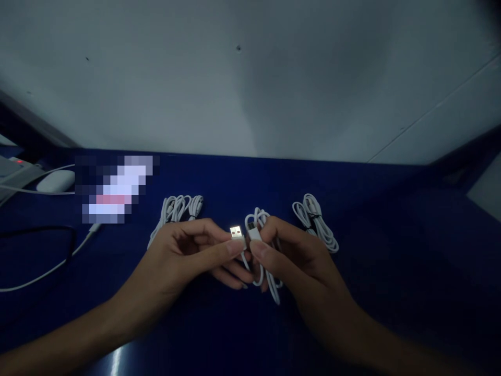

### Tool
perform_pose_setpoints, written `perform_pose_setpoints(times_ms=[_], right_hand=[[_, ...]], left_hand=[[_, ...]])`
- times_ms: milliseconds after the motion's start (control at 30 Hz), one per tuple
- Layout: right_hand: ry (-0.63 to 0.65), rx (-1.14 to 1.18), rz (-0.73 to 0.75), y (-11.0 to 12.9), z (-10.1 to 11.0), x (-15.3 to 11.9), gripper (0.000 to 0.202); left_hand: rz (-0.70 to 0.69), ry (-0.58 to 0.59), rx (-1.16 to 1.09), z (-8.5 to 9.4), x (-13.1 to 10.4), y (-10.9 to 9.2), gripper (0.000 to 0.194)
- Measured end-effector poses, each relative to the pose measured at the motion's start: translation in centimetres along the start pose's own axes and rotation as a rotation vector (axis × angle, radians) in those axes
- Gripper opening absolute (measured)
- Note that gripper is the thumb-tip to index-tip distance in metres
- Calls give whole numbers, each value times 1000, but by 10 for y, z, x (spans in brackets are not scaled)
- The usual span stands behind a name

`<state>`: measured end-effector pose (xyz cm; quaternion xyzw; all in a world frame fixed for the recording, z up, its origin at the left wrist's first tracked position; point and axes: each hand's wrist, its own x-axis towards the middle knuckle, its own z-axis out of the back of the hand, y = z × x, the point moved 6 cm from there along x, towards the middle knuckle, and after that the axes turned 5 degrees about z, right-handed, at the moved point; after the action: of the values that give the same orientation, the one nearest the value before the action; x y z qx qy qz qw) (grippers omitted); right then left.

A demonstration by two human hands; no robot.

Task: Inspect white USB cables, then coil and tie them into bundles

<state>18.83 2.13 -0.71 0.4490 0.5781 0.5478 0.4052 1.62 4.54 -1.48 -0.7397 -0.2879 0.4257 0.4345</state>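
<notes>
Between my hands is a white USB cable [273, 284], bundled in loops. My left hand [191, 256] pinches its USB-A plug [236, 233] between thumb and forefinger, the metal end pointing up and away. Close beside it, my right hand [301, 256] grips the cable's other, smaller plug [253, 232] along with the coiled part. The two plugs are side by side, a small gap apart. Beyond my left hand lie coiled white cables [176, 209] with dark ties. Another tied white cable [317, 222] rests behind my right hand.
A lit, blurred-out phone-like device [119, 188] lies on the blue table [227, 180] at the left, with a white charging cable [50, 279] running from it. Near it are a white rounded object [57, 181] and a power strip [15, 175] with a red light. A pale wall [176, 89] rises behind.
</notes>
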Motion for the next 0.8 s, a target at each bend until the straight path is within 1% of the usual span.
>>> perform_pose_setpoints(times_ms=[167, 433, 633, 800], right_hand=[[11, 1, -11, 0, -1, -1, 30], [31, 42, -43, -3, -2, -2, 33], [25, 12, -29, -3, -1, -1, 33], [21, 7, -17, -3, 0, -1, 32]], left_hand=[[2, -2, -4, -1, 2, 1, 14], [3, -19, 18, -2, -1, -3, 13], [5, -35, 32, -1, 1, -3, 14], [-5, -21, 11, -3, 1, -3, 15]])
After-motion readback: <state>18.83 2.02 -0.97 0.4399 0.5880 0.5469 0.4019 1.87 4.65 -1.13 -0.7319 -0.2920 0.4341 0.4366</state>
